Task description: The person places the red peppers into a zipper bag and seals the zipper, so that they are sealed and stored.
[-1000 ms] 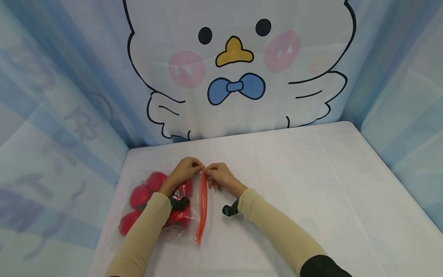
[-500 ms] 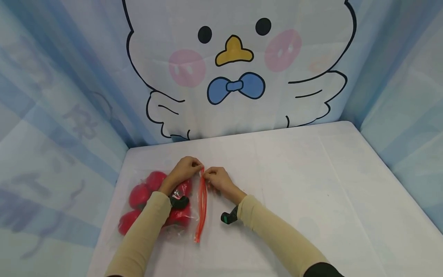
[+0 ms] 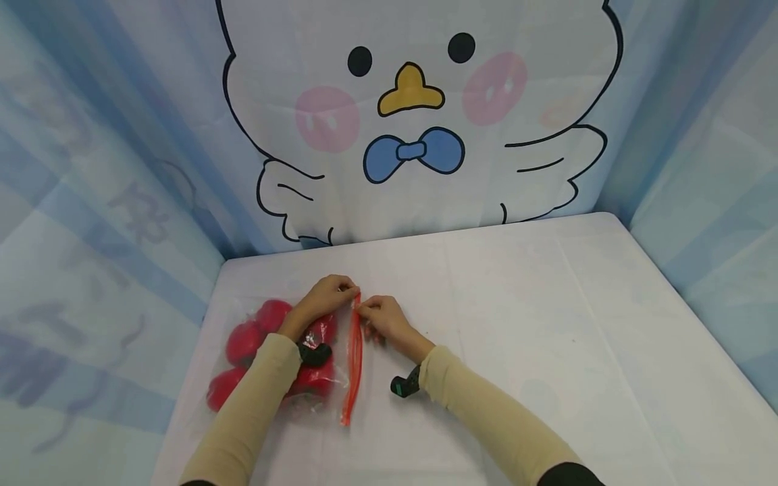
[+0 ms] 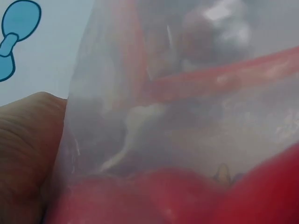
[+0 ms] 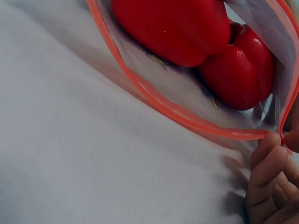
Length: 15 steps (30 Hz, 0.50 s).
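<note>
A clear zip bag (image 3: 307,405) with a red-orange zip strip (image 3: 352,378) lies at the table's left, holding several red bell peppers (image 3: 245,343). At the strip's far end my left hand (image 3: 326,295) pinches the bag's corner, its forearm crossing over the bag. Just nearer along the strip, my right hand (image 3: 389,320) pinches the zip edge between thumb and finger. In the right wrist view the bag's mouth gapes between its two zip edges (image 5: 173,109), with peppers (image 5: 243,70) inside. Cloudy plastic (image 4: 187,130) fills most of the left wrist view, hiding the left fingertips.
White cloth covers the table (image 3: 516,304). A printed curtain (image 3: 413,196) with a cartoon bird stands behind it, and blue curtains (image 3: 91,202) close off both sides. Each wrist wears a black camera mount (image 3: 405,385).
My right hand has slid slightly nearer along the zip strip, away from the left fingers. The left hand keeps its place at the corner, and the bag has hardly moved.
</note>
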### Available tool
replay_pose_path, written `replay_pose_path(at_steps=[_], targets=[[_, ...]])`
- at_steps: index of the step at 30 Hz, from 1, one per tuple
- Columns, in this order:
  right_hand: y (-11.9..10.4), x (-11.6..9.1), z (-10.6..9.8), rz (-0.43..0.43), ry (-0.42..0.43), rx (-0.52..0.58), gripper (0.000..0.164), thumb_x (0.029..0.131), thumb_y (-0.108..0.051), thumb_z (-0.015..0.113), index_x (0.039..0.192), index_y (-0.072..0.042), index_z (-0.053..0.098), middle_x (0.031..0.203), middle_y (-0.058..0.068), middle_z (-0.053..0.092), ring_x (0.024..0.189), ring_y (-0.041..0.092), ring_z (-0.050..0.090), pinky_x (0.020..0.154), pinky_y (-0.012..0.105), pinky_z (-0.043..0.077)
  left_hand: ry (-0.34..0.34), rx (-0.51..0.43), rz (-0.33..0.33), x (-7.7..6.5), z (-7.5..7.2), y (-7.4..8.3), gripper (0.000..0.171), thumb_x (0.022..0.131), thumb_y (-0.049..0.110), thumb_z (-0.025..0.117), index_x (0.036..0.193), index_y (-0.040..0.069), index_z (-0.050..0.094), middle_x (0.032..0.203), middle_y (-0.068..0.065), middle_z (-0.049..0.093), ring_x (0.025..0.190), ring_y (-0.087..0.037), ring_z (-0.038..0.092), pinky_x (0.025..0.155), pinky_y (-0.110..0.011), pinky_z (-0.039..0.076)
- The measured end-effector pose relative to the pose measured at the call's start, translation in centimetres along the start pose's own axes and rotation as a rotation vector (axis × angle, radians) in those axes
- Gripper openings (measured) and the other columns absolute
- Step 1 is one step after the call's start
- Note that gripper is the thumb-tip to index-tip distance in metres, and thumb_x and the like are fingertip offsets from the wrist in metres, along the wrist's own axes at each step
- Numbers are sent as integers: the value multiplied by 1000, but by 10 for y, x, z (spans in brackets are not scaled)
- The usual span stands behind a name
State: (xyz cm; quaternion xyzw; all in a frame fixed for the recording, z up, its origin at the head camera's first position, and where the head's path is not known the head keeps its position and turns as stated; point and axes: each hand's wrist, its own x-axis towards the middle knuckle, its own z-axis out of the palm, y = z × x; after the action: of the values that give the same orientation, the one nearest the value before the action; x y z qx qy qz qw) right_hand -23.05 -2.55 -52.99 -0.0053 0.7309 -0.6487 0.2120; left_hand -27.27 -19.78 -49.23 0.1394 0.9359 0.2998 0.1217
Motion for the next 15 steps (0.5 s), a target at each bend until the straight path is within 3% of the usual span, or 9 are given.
replay_pose_path(at_steps=[5,15], targets=[[-1,2,0,2,5,31,24,102,-19,65,108,3,71,72,1,60,46,7,51,41,20,40,-31,37,-11,2,0,-2,30,103,26,61,103,1,77,97,-12,74,83,-19,57,78,-32,47],[0,7,2,5,-9,59,24,104,-18,62,112,4,68,67,0,59,45,7,52,42,20,43,28,41,-35,3,4,-5,24,102,24,65,90,7,76,84,-5,68,78,-17,54,74,-29,42]])
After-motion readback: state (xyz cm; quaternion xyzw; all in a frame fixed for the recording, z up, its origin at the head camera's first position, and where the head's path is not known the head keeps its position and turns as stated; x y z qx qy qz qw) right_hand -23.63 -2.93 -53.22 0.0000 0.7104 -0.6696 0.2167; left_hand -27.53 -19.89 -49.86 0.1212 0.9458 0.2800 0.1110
